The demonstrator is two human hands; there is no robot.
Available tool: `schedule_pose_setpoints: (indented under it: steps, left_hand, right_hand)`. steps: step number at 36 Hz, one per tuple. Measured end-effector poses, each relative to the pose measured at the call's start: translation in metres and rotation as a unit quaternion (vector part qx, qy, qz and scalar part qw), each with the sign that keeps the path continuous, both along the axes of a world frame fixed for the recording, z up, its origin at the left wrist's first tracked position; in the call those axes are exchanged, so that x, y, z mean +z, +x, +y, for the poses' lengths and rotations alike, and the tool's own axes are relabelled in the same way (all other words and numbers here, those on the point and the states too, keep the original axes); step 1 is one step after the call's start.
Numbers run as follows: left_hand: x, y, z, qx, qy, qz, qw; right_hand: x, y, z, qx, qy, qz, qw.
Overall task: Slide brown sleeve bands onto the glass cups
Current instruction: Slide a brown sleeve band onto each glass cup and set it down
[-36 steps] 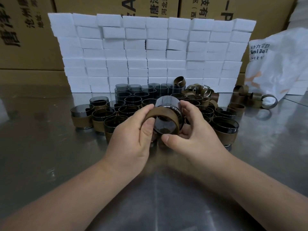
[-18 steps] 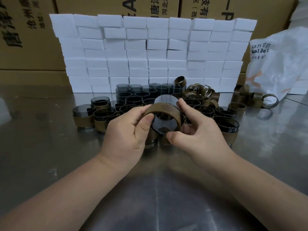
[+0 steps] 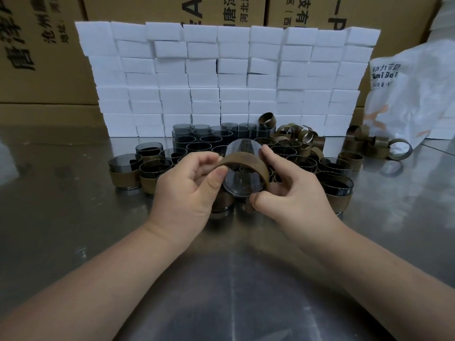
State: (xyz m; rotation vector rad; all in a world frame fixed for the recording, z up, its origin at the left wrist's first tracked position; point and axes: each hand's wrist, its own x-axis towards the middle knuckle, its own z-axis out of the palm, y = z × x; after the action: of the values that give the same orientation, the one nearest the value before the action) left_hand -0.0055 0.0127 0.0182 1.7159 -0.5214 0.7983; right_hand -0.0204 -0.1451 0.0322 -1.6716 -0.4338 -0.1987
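Raised and tilted since 1 second ago: smoky grey round glass cup (image 3: 242, 179), item in hand, base toward the camera, above the steel tabletop (image 3: 61, 217). Brown paper sleeve band (image 3: 246, 162) now sits partway along its wall. Left hand (image 3: 189, 185) fingers pinch the band; right hand (image 3: 293, 190) fingers grip the cup. Seating likely unfinished.

The white bag (image 3: 416, 99), up and to the right of the right hand (image 3: 293, 190), carries Chinese characters above the Latin letters "aiBei". The cardboard boxes (image 3: 49, 50) beyond both hands bear large black Chinese characters, an "A" and "—P"; these characters are partly cut off.
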Motion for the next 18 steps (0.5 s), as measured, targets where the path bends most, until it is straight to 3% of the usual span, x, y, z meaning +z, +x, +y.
schedule_pose_setpoints:
  steps: [11, 16, 18]
  left_hand:
    - [-0.001, 0.002, 0.003, 0.021, 0.024, -0.012, 0.999]
    - [-0.005, 0.001, 0.004, -0.019, 0.08, 0.026, 0.996]
    - [-0.008, 0.0, 0.003, -0.077, 0.051, 0.087, 0.992]
  right_hand:
    - [-0.005, 0.006, 0.0, -0.016, 0.023, -0.01, 1.0]
    - [-0.012, 0.009, -0.004, 0.002, -0.018, -0.023, 1.0]
    - [-0.015, 0.01, -0.003, 0.001, -0.028, -0.03, 0.999]
